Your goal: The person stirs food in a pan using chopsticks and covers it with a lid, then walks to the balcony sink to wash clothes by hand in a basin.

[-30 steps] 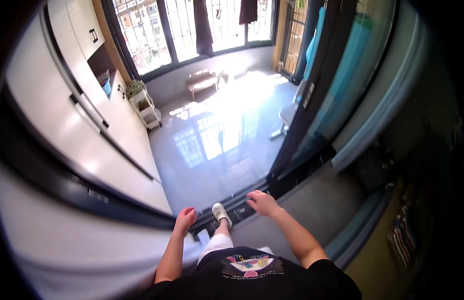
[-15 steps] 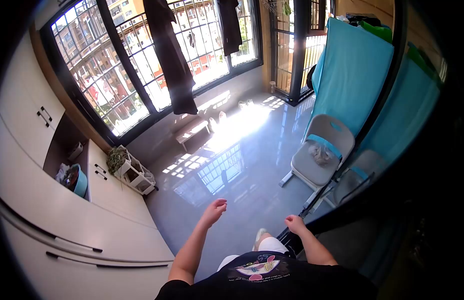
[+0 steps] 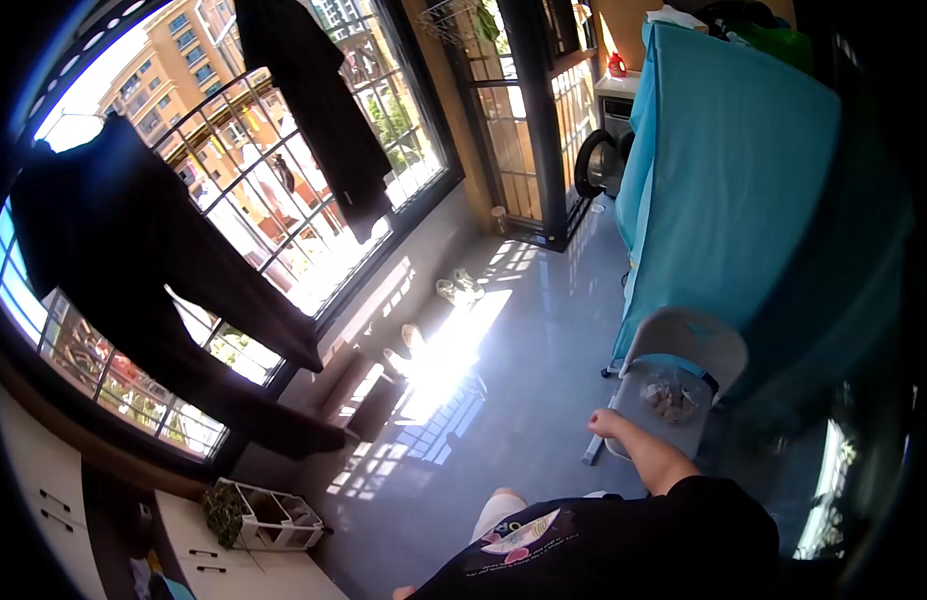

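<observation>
My right hand [image 3: 608, 424] is held out over the floor with its fingers curled closed, and nothing shows in it. It is in front of a grey folding chair [image 3: 699, 340], nearest to the seat's left side, apart from it as far as I can tell. On the seat lies a clear plastic bag [image 3: 671, 398] with brownish contents I cannot make out. A blue band [image 3: 689, 363] crosses the chair. Just a sliver of my left hand [image 3: 404, 593] shows at the bottom edge, its fingers hidden.
A turquoise cloth cover [image 3: 729, 170] hangs behind the chair. A front-loading washing machine [image 3: 609, 150] has its round door ajar. Dark trousers [image 3: 174, 270] hang before the barred window. Shoes [image 3: 461, 287], a low bench [image 3: 359, 395] and a white rack [image 3: 279, 515] stand along the wall.
My view has moved forward and turned, bringing the window, chair and washing machine nearer. My left hand has dropped almost out of sight; my right hand stays closed in front of me.
</observation>
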The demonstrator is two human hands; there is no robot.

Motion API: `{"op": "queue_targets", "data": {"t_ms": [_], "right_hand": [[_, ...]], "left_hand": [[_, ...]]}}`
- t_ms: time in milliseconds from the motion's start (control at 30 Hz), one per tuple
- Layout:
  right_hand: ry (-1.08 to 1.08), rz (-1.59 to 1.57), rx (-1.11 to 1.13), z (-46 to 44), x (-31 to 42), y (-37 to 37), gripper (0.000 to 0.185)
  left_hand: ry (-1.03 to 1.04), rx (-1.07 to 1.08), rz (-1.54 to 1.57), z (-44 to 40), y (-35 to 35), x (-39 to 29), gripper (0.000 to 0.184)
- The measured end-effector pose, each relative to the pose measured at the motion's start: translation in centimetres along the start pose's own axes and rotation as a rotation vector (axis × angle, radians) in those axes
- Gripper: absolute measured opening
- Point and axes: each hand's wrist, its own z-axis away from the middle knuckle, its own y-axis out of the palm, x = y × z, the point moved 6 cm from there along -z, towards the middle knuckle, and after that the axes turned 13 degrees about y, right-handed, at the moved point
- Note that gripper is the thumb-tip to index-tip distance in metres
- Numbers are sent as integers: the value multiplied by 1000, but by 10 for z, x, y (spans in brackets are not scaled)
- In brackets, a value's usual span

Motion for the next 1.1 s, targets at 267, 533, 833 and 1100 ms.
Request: {"op": "queue_targets", "data": {"t_ms": [267, 533, 833, 1100], "right_hand": [[-94, -265, -46, -196, 130, -121, 31], [249, -68, -70, -324, 51, -243, 31], [289, -360, -98, -577, 36, -413, 31], [227, -319, -204, -791, 26, -631, 27]], "left_hand": [[137, 27, 100, -175, -31, -307, 30], [1054, -140, -505, -336, -144, -955, 40], [1586, 299, 144, -201, -9, -1466, 32], [857, 269, -680, -435, 17, -1355, 33]]}}
